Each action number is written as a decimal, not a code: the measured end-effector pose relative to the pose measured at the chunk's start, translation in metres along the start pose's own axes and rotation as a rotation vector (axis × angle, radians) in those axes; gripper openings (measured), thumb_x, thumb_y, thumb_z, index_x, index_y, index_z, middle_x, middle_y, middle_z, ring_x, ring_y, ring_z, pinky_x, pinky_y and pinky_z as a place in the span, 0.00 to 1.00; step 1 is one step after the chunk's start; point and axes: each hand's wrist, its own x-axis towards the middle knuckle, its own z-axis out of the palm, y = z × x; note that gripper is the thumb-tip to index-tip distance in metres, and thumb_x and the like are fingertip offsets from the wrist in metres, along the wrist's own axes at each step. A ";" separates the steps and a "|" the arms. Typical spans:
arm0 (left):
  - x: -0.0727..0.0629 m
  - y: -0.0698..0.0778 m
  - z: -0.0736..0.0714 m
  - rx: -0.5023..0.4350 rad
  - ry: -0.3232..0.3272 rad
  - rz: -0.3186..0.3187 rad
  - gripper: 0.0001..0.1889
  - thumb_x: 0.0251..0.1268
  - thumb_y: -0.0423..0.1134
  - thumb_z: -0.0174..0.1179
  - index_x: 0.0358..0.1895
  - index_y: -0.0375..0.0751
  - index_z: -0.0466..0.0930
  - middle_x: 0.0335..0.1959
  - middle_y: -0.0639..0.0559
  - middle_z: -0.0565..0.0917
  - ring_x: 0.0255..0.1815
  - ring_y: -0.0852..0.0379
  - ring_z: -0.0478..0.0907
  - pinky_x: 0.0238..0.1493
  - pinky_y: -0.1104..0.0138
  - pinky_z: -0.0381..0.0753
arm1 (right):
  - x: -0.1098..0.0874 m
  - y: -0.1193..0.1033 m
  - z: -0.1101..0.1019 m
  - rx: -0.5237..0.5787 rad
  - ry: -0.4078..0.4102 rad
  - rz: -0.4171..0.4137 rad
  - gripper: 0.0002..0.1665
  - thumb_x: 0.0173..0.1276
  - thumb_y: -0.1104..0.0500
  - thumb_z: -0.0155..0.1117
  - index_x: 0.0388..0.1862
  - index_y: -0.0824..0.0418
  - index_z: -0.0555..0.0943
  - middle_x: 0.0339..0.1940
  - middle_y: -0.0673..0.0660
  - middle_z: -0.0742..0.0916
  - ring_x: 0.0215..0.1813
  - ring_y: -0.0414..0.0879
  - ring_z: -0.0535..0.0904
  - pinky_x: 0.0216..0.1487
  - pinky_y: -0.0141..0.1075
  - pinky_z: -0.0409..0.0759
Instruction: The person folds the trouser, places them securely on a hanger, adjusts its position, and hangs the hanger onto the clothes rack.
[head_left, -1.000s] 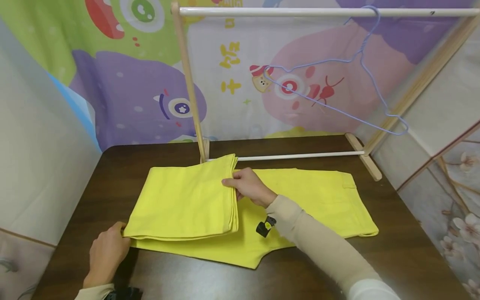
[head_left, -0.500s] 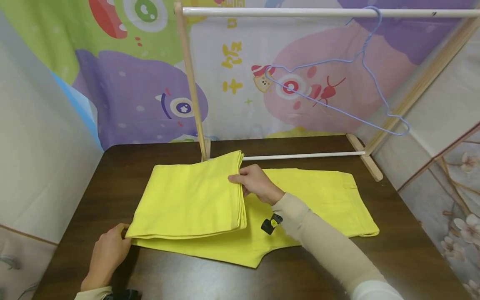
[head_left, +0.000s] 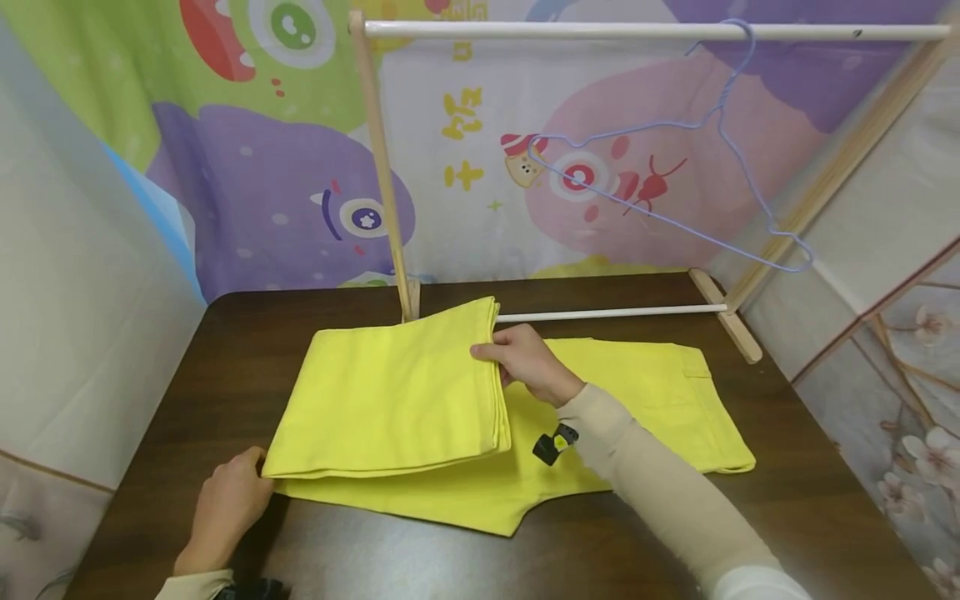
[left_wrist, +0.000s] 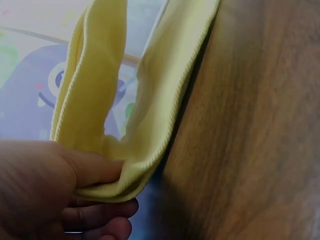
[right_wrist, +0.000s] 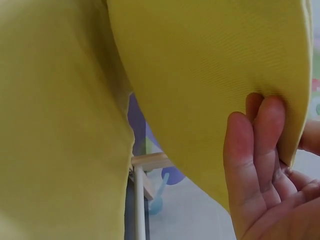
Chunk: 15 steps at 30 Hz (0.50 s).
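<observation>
Yellow trousers (head_left: 637,392) lie flat on the dark table, waist end to the right. Their legs are doubled back over themselves, and the upper layer's free end is lifted at a slant. My right hand (head_left: 528,362) grips that raised end, thumb on top; in the right wrist view the fingers (right_wrist: 270,125) press the cloth from beneath. At the near left corner of the fold, my left hand (head_left: 228,508) pinches the cloth. The left wrist view shows the thumb inside the folded bend (left_wrist: 125,175) and the other fingers under it.
Behind the trousers stands a wooden rack with a white top rail (head_left: 600,32) and a low white bar (head_left: 615,314). A light purple wire hanger (head_left: 667,221) hangs from the rail. A cartoon-print curtain (head_left: 300,183) covers the back.
My right hand has moved to the right and slightly up with the raised trouser-leg end. My left hand has shifted slightly right, still pinching the folded corner.
</observation>
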 end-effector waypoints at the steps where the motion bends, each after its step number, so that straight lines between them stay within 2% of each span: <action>1: -0.001 0.000 0.000 0.002 0.001 0.001 0.13 0.56 0.30 0.52 0.44 0.27 0.77 0.34 0.31 0.83 0.28 0.40 0.79 0.29 0.48 0.74 | -0.001 0.000 -0.001 0.001 -0.001 -0.001 0.30 0.70 0.55 0.62 0.11 0.54 0.60 0.08 0.47 0.64 0.12 0.42 0.66 0.25 0.36 0.78; 6: -0.001 0.002 0.003 -0.015 0.020 0.018 0.13 0.57 0.31 0.54 0.45 0.27 0.77 0.33 0.32 0.83 0.28 0.40 0.79 0.30 0.48 0.74 | -0.003 0.000 -0.005 0.002 0.004 -0.004 0.31 0.70 0.56 0.63 0.11 0.54 0.58 0.08 0.46 0.62 0.12 0.41 0.64 0.24 0.36 0.77; 11: -0.001 0.005 0.005 -0.021 -0.008 0.014 0.14 0.60 0.33 0.55 0.47 0.27 0.77 0.35 0.32 0.84 0.30 0.40 0.80 0.31 0.48 0.75 | -0.005 -0.001 -0.011 0.012 0.010 0.002 0.30 0.70 0.56 0.62 0.11 0.54 0.60 0.08 0.47 0.64 0.12 0.42 0.67 0.25 0.36 0.79; 15: -0.002 0.007 0.004 0.006 -0.021 0.013 0.15 0.57 0.30 0.55 0.47 0.27 0.76 0.36 0.29 0.83 0.32 0.36 0.80 0.31 0.47 0.75 | -0.006 0.001 -0.015 0.017 0.009 0.000 0.30 0.70 0.56 0.62 0.11 0.54 0.59 0.08 0.47 0.63 0.12 0.41 0.66 0.25 0.37 0.79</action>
